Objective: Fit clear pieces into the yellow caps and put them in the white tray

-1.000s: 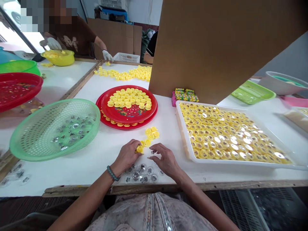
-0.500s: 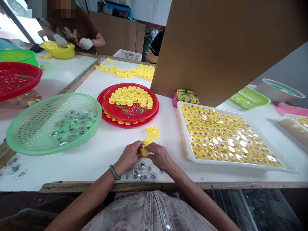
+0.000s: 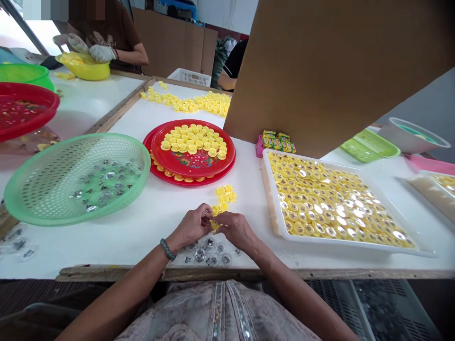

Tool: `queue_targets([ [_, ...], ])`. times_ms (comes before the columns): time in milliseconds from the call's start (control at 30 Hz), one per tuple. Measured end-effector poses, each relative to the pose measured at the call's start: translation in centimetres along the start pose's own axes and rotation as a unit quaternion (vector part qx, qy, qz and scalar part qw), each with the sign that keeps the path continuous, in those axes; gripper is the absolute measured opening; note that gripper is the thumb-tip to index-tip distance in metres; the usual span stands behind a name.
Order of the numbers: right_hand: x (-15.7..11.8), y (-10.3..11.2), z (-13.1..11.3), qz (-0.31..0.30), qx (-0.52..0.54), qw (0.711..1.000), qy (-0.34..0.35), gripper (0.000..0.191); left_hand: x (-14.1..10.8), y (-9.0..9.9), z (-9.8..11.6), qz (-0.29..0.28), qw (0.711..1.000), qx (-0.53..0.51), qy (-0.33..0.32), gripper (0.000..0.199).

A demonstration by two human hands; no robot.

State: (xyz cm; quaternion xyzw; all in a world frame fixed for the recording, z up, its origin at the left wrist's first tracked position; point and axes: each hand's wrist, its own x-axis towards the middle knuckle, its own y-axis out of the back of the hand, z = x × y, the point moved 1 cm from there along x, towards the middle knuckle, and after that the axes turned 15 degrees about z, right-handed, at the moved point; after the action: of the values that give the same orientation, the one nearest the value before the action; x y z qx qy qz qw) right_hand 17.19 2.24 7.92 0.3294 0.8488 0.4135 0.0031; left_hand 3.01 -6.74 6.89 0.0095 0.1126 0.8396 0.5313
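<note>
so the yellow disc [image 3: 214,226] is just above the table [image 3: 249,180], right between both hands, near the front edge. it looks round, so as wide as it's long, but fingers cover most of it and i can't tell which way its face points. left hand [image 3: 194,226] comes in angled forward and right, thumb and fingers pinched on it. right hand [image 3: 235,228] angles forward and left, palm down, fingers curled over, gripping it too. clear discs [image 3: 208,253] lie just below, nearer the body.
</note>
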Motion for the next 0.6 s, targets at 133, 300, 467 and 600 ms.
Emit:
queue_targets([
  [133,-0.6,0.0,0.0,0.023,0.017,0.999,-0.040,0.032,0.0,-0.2,-0.2,-0.004,0.999,-0.030,0.017,0.032],
  [300,-0.8,-0.1,-0.5,0.004,-0.020,1.000,-0.023,0.023,-0.2,-1.0,-0.5,0.057,0.997,-0.008,0.055,0.022],
  [467,-0.3,-0.4,-0.6,-0.033,-0.047,0.998,-0.011,0.019,-0.5,-1.3,-0.5,0.086,0.992,0.049,0.082,0.019],
  [600,-0.6,-0.2,-0.6,-0.037,-0.035,0.999,-0.012,0.023,-0.4,-1.2,-0.8,0.084,0.990,0.029,0.112,0.020],
])
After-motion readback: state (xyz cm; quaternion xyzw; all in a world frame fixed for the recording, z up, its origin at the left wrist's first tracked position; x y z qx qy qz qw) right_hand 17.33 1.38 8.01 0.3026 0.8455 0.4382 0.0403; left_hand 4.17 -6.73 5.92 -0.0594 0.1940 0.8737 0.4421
